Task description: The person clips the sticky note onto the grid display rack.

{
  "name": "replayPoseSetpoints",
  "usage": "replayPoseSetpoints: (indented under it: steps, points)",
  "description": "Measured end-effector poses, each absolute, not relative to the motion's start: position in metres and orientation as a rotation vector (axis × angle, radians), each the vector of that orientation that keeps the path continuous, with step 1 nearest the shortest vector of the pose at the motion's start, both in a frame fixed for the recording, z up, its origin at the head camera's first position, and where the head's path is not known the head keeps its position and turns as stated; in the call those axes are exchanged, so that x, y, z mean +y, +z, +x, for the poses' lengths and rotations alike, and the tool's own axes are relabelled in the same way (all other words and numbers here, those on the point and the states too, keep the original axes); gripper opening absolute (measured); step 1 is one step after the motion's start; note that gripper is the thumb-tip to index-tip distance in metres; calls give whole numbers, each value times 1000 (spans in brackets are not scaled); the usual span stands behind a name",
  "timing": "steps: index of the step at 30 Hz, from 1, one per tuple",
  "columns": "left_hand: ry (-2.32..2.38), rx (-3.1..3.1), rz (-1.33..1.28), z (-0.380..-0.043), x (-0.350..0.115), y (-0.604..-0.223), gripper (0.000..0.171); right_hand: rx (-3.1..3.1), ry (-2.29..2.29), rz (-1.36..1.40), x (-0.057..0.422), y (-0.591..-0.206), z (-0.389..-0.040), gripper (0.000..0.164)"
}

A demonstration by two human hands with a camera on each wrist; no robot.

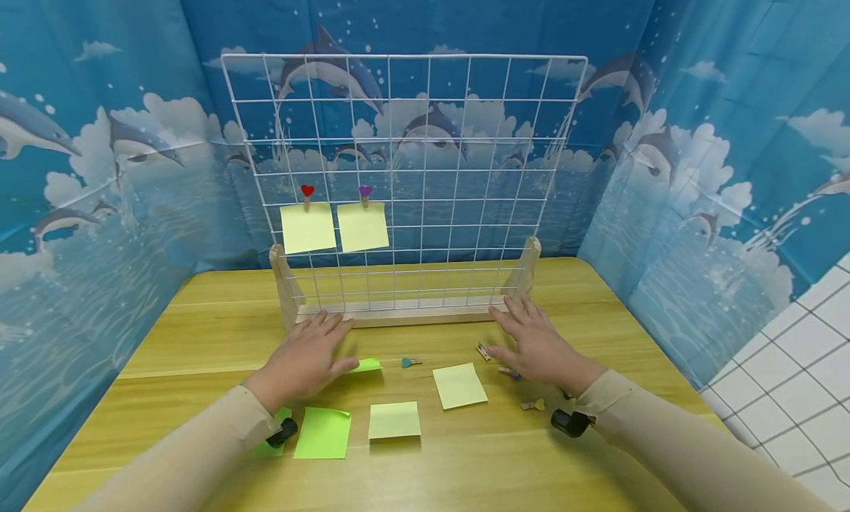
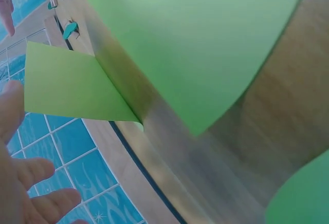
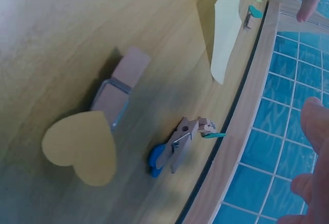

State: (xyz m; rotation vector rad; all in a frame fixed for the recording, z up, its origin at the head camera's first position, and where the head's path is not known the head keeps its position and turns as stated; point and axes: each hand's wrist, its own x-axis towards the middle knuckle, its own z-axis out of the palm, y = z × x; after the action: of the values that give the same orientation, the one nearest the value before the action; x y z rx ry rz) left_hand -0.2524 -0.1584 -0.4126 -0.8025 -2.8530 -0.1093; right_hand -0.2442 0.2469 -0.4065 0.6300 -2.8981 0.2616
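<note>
Blue curtains [image 1: 425,18] printed with dolphins enclose a wooden table [image 1: 465,468], seen first in the head view. Toward the far side stands a white wire grid [image 1: 428,99], fitted into a wooden stand [image 1: 432,316] whose side posts presumably hold it upright. We note two hung sheets on the grid's left half: the left pale note [image 1: 308,230] under a red heart clip [image 1: 308,190], the right pale note [image 1: 362,229] under a purple heart clip [image 1: 365,191]. Pinching at the top edge, we judge, lets each sheet face forward. Left hand [image 1: 307,358] and right hand [image 1: 541,350] lie before opposite ends of the stand, fingers spread, gripping nothing; we cannot tell whether they touch the table. Between them lie a teal clip [image 1: 408,363] and, nearer, two loose pale notes [image 1: 460,386]. Paper lies mostly left and clips mostly right, perhaps for easy reach.

In the left wrist view, we see a green note [image 2: 72,82] tilting up from the table, anchored, we suppose, by a sticky edge. Contact with the left thumb remains uncertain.

In the right wrist view, a yellow heart clip [image 3: 82,147] and a blue clip [image 3: 175,147] lie loose on the wood, apart from the right hand's separated fingers.
</note>
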Motion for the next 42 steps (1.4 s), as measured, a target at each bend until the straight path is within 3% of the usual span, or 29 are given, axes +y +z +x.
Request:
replayPoseSetpoints:
  steps: [5, 16, 29, 36, 42]
  points:
    - [-99, -2863, -795, -253, -159, -418, 80, -2892, 262, 626, 249, -411, -243, 73]
    - [-140, -2880, -799, -250, -159, -420, 69, -2921, 251, 628, 255, -422, -243, 71]
    - [-117, -3093, -714, -250, -161, -423, 65, -3048, 292, 669, 259, -426, -239, 58]
    - [-66, -3081, -726, -250, -162, -426, 54, -3081, 276, 686, 259, -429, -240, 45]
    - [-63, -3102, -700, -251, -162, -429, 55, -3068, 271, 697, 260, -431, -240, 34]
